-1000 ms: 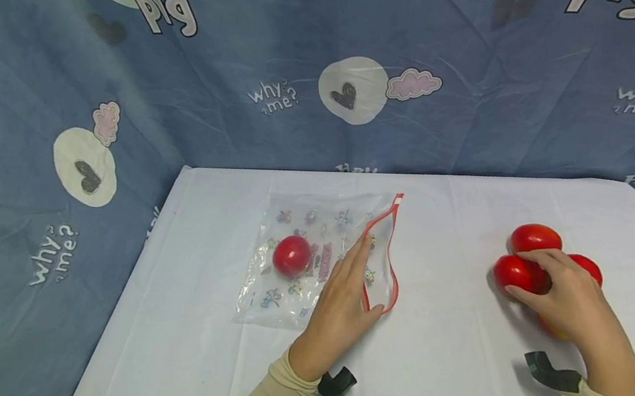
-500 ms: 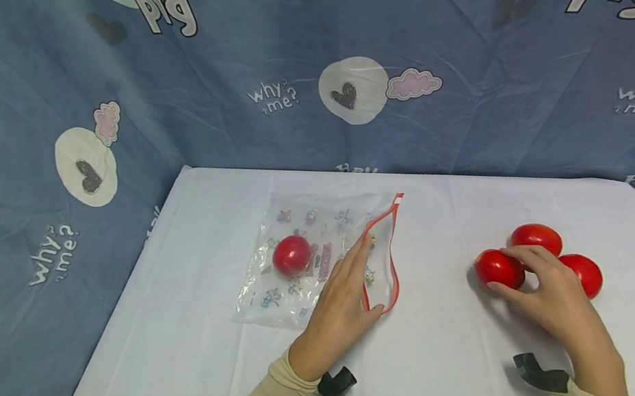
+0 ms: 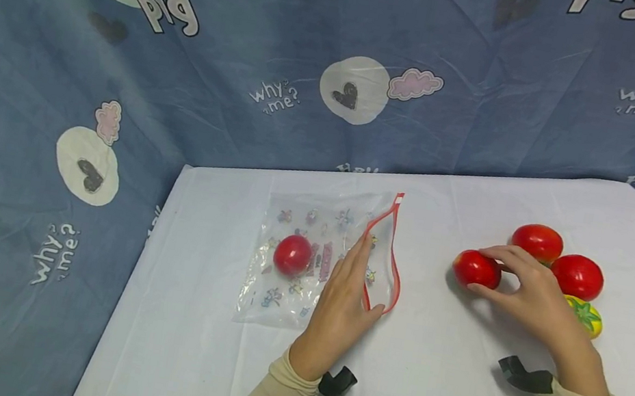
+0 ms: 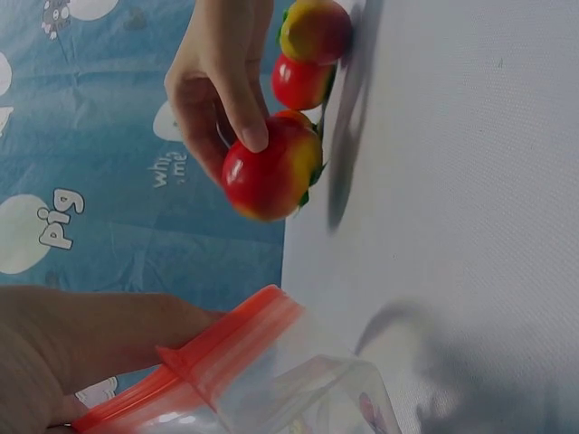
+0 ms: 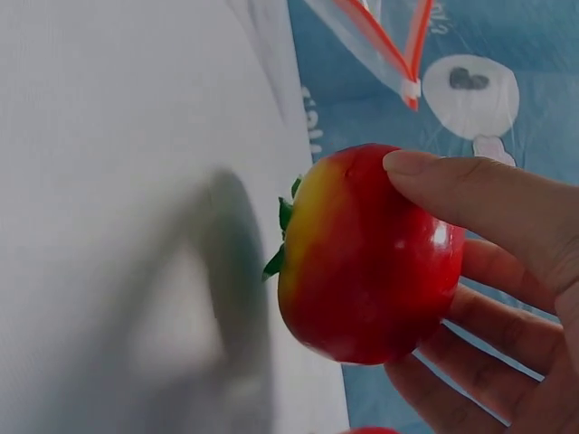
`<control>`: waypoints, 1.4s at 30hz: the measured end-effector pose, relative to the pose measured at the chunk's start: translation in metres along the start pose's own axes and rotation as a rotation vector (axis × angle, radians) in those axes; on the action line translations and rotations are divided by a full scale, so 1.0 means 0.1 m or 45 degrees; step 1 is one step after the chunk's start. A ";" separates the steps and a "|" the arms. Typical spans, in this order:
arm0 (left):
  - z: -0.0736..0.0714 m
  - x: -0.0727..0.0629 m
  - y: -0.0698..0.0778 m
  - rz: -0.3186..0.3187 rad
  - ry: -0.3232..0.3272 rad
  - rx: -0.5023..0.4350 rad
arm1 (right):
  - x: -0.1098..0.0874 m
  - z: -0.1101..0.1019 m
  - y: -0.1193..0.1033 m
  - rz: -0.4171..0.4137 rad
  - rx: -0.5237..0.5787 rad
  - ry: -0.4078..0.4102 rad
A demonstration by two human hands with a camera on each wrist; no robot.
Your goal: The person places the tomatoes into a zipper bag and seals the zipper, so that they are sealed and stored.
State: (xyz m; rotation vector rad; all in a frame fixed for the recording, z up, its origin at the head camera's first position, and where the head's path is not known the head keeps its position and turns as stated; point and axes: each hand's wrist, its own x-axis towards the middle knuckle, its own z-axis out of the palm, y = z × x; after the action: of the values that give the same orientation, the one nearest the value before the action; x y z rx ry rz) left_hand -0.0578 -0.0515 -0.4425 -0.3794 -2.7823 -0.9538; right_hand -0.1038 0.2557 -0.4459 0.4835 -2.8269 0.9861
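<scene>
My left hand (image 3: 337,308) lies over the mouth of a clear zip bag (image 3: 328,207). It holds the red-edged lip, thumb at the near end and fingers further up. The mouth stands parted, and a red tomato (image 3: 292,255) lies inside on the left. My right hand (image 3: 535,298) pinches another glossy tomato (image 3: 473,269) between thumb and fingers. In the right wrist view this tomato (image 5: 371,271) is red with a yellow shoulder and green leaves; its shadow falls apart from it on the table. The left wrist view shows the bag's red strip (image 4: 226,353) raised off the cloth.
Three more tomatoes sit grouped at the right: a red one (image 3: 538,242) at the back, another red one (image 3: 577,276) beside it, and one showing yellow with a green star-shaped top (image 3: 585,316). White cloth (image 3: 419,380) covers the table; a blue printed curtain (image 3: 258,22) hangs behind.
My right hand has drawn one tomato leftward out of the group, uncovering the yellow-topped one. The left hand and the bag have stayed in place.
</scene>
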 end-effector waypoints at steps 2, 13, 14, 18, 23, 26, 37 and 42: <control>0.00 0.00 0.00 -0.002 -0.001 0.000 | 0.01 0.04 -0.02 -0.018 0.010 0.010; -0.01 0.00 0.00 -0.007 -0.013 -0.005 | 0.04 0.22 -0.10 -0.082 0.132 -0.021; -0.01 0.00 0.01 -0.013 -0.018 -0.007 | 0.04 0.23 -0.10 -0.092 0.137 -0.023; -0.02 0.00 0.02 -0.044 -0.038 -0.016 | 0.05 0.27 -0.15 -0.124 0.180 -0.024; -0.01 0.00 0.02 -0.025 -0.027 -0.002 | 0.06 0.31 -0.18 -0.170 0.207 -0.011; -0.01 -0.01 0.01 0.003 -0.007 0.006 | 0.07 0.33 -0.20 -0.184 0.226 -0.012; -0.01 -0.01 0.02 -0.029 -0.044 0.006 | 0.12 0.41 -0.27 -0.224 0.237 -0.018; -0.01 0.00 0.03 -0.050 -0.062 0.004 | 0.17 0.46 -0.32 -0.260 0.247 -0.021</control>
State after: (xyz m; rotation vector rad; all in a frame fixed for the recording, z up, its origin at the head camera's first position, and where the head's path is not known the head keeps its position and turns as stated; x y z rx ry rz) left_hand -0.0570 -0.0502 -0.4401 -0.3535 -2.8452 -0.9611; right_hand -0.1086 0.1989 -0.4598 0.7856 -2.6402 1.2218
